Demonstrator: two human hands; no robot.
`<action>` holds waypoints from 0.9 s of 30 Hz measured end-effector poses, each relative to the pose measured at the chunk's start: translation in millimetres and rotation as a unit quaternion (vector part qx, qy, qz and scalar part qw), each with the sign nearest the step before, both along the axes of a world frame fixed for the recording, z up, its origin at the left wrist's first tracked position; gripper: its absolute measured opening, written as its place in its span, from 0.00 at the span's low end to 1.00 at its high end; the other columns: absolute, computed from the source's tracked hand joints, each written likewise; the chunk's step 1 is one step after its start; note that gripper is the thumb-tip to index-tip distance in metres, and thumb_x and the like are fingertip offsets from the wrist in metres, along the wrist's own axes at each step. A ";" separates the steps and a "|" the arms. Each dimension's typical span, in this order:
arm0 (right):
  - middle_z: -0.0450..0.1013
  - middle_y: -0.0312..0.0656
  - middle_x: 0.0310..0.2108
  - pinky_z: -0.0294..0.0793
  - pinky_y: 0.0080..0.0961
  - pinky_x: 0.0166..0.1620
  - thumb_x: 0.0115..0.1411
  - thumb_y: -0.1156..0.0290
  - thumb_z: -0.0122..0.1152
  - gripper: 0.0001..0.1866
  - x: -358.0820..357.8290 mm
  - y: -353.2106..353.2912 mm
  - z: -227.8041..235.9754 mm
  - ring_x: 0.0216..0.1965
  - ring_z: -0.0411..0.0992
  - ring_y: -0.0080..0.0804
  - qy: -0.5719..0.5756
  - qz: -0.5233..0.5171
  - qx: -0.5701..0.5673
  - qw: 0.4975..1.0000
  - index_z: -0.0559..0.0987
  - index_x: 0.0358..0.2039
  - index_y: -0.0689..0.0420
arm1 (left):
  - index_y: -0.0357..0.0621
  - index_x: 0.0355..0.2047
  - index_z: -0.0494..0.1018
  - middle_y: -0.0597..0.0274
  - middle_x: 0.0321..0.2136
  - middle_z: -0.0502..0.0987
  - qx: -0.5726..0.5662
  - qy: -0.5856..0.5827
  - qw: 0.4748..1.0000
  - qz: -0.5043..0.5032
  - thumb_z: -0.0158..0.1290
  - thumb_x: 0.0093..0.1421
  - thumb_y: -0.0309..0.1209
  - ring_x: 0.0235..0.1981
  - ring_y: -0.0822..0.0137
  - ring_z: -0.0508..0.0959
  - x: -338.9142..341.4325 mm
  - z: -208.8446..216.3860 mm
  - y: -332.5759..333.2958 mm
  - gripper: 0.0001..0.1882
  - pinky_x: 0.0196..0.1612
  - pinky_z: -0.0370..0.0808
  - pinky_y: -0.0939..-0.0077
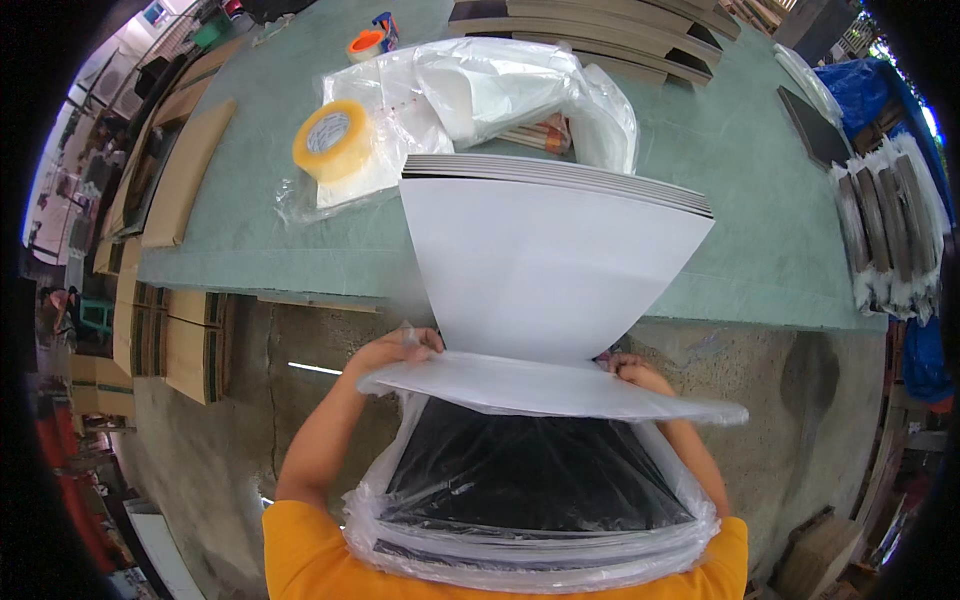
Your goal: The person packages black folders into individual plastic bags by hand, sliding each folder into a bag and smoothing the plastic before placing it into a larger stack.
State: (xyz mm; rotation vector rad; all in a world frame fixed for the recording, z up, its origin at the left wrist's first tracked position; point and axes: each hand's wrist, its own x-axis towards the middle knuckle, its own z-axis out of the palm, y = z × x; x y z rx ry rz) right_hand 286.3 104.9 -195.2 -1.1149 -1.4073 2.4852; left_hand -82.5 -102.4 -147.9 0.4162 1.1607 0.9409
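Note:
A flat white panel in a clear plastic bag (560, 388) lies level in front of my chest. My left hand (400, 347) is closed on the bag at its far left side, with a bit of film sticking up by the fingers. At the far right side my right hand (638, 372) pinches the bag, its fingertips partly hidden. Just beyond, a stack of white boards (550, 260) leans out over the table edge, close to both hands. Nearer my body is a black panel (530, 470) wrapped in clear film, below the white one.
On the green table (760, 260) lie a large tape roll (332, 141), a pile of clear plastic bags (480, 85) and a tape dispenser (370, 43). Stacked boards (600, 35) stand at the back. Wrapped panels (890, 220) sit at the right edge, cardboard pieces (190, 175) at the left.

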 end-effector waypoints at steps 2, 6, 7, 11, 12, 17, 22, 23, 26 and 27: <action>0.67 0.36 0.20 0.61 0.20 0.26 0.41 0.79 0.47 0.05 -8.1 -7.4 -45.0 0.23 0.63 0.23 -0.125 -0.035 0.124 0.984 0.71 0.21 0.62 | 0.36 0.36 0.70 0.62 0.27 0.73 -0.059 0.097 0.993 -0.025 0.59 0.43 0.40 0.28 0.71 0.72 -7.9 -100.3 -16.7 0.24 0.32 0.68 0.79; 0.69 0.45 0.22 0.65 0.26 0.30 0.44 0.73 0.50 0.08 0.2 -6.8 -60.9 0.26 0.67 0.29 -0.187 0.062 0.444 0.874 0.73 0.24 0.64 | 0.38 0.35 0.70 0.56 0.30 0.73 -0.069 0.238 0.962 -0.118 0.57 0.44 0.43 0.32 0.65 0.71 2.4 -62.3 7.2 0.24 0.37 0.67 0.72; 0.69 0.46 0.22 0.66 0.27 0.30 0.44 0.72 0.51 0.08 5.3 -2.8 -38.1 0.26 0.67 0.30 -0.164 0.115 0.509 0.837 0.74 0.24 0.63 | 0.38 0.33 0.71 0.56 0.28 0.75 -0.034 0.334 0.924 -0.183 0.54 0.46 0.37 0.29 0.65 0.72 -0.4 -42.4 12.3 0.17 0.36 0.67 0.72; 0.71 0.46 0.32 0.66 0.34 0.39 0.54 0.62 0.47 0.16 -17.9 20.6 151.9 0.32 0.69 0.39 -0.017 0.000 0.265 0.964 0.74 0.31 0.63 | 0.34 0.34 0.69 0.49 0.29 0.73 0.125 0.486 0.861 -0.085 0.49 0.49 0.32 0.28 0.57 0.74 -16.5 111.3 19.5 0.14 0.31 0.70 0.68; 0.71 0.47 0.34 0.65 0.34 0.42 0.56 0.58 0.44 0.20 -13.2 22.0 173.2 0.35 0.69 0.40 0.161 0.018 0.222 0.961 0.74 0.34 0.64 | 0.34 0.34 0.69 0.50 0.30 0.73 0.155 0.427 0.891 -0.012 0.48 0.49 0.32 0.28 0.56 0.74 -3.4 153.7 27.5 0.14 0.31 0.70 0.67; 0.50 0.52 0.56 0.42 0.48 0.56 0.56 0.51 0.42 0.31 -63.6 -41.0 189.5 0.59 0.45 0.45 0.306 0.545 0.233 0.745 0.58 0.54 0.59 | 0.38 0.38 0.67 0.56 0.32 0.71 0.354 -0.044 0.790 -0.498 0.42 0.55 0.34 0.35 0.62 0.71 72.1 168.1 46.2 0.14 0.39 0.66 0.70; 0.47 0.50 0.58 0.41 0.42 0.58 0.55 0.42 0.33 0.35 -51.1 -36.1 48.6 0.60 0.43 0.43 -0.055 0.464 0.337 0.817 0.56 0.55 0.55 | 0.39 0.34 0.68 0.54 0.28 0.69 0.178 0.420 0.854 -0.250 0.45 0.55 0.38 0.30 0.69 0.68 83.4 -47.0 35.8 0.14 0.36 0.66 0.73; 0.54 0.50 0.52 0.48 0.39 0.54 0.55 0.42 0.36 0.34 -56.2 -31.1 51.9 0.55 0.51 0.41 -0.071 0.461 0.362 0.807 0.61 0.52 0.56 | 0.40 0.35 0.68 0.54 0.27 0.69 0.185 0.402 0.867 -0.227 0.44 0.56 0.40 0.30 0.69 0.68 82.4 -36.6 48.8 0.15 0.36 0.66 0.74; 0.68 0.46 0.35 0.63 0.29 0.41 0.53 0.46 0.45 0.28 -87.1 -31.5 78.7 0.37 0.66 0.33 -0.062 0.385 0.363 0.847 0.71 0.40 0.60 | 0.41 0.39 0.67 0.58 0.27 0.68 0.187 0.290 0.924 -0.167 0.40 0.58 0.47 0.30 0.71 0.67 100.4 40.3 93.6 0.21 0.36 0.66 0.76; 0.69 0.43 0.28 0.64 0.25 0.35 0.52 0.50 0.49 0.24 -104.0 -31.5 97.9 0.30 0.66 0.29 -0.017 0.310 0.328 0.892 0.73 0.34 0.61 | 0.42 0.42 0.66 0.61 0.28 0.67 0.182 0.225 0.946 -0.148 0.38 0.58 0.49 0.30 0.71 0.66 105.2 67.8 107.3 0.24 0.36 0.66 0.77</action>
